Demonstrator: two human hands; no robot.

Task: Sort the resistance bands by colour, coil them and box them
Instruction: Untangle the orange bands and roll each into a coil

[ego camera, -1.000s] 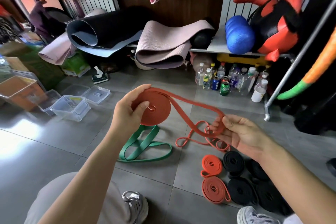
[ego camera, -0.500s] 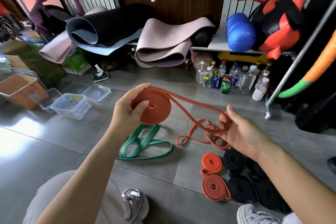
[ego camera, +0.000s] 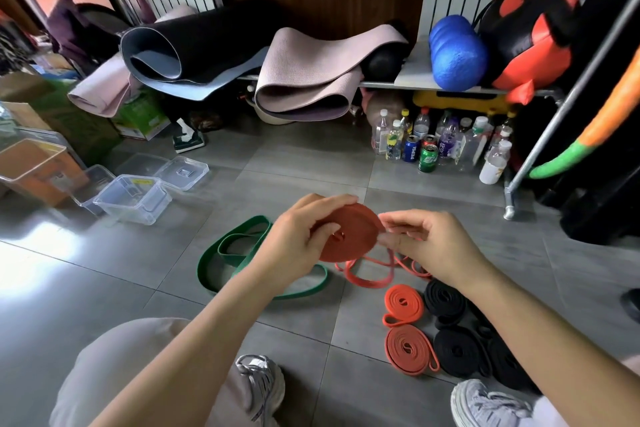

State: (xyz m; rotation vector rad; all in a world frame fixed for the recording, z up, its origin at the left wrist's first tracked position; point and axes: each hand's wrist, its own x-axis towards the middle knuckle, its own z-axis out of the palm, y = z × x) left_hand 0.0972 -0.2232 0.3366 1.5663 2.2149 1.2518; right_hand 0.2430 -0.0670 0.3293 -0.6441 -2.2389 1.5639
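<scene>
Head view looks down on a grey tiled floor with the person's knees and shoes cut off at the lower edge. Rolled mats lie on a low shelf at the back, their far ends hidden behind one another. Clear plastic boxes stand open at the left, well apart from the bands, beside a lid; their contents are hard to make out. A green band lies loose on the floor, its right part hidden under the left forearm. Black coils sit at the lower right, the farthest ones covered by the right forearm, so their number cannot be told. Just beside them lie two coiled orange bands, touching each other. Above the floor, between both hands, is the orange coil. The left hand has its grip clamped on it, thumb across the face and fingers behind. The right hand pinches at the coil's right rim, though blur hides exactly what the fingertips hold. A thin loose orange band lies on the floor beneath, partly hidden by the hands.
</scene>
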